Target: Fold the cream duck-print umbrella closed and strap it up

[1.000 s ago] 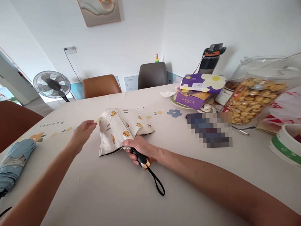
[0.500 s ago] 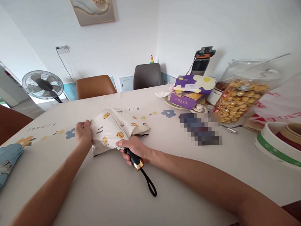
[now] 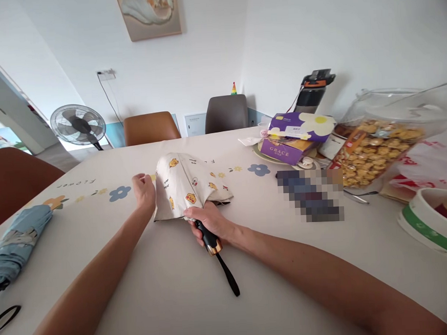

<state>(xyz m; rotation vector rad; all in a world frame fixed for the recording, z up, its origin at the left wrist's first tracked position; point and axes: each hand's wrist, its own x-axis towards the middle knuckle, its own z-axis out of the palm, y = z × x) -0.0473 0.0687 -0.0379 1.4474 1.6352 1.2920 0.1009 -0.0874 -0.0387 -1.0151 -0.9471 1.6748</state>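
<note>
A cream folding umbrella (image 3: 180, 186) printed with small yellow ducks lies across the table, its canopy loose and partly folded. My right hand (image 3: 209, 220) is closed around the top of its black and gold handle (image 3: 211, 240) and the gathered cloth there. From the handle's end hangs a black wrist strap. Beside the canopy's left edge is my left hand (image 3: 144, 193), its fingers curled in; whether cloth is pinched in them is hidden. A second umbrella (image 3: 22, 238), light blue and folded, rests at the far left.
On the right stand a purple box (image 3: 285, 148) on a plate, a black bottle (image 3: 312, 92), a clear snack jar (image 3: 386, 142) and a tape roll (image 3: 427, 224). A blurred dark item (image 3: 308, 196) lies nearer. Chairs (image 3: 150, 127) and a fan (image 3: 78, 124) stand beyond the table (image 3: 169, 291).
My left hand reached the canopy's left edge and curled its fingers; it now sits beside the cloth. The canopy's left side has bunched inward. My right hand keeps its hold on the handle.
</note>
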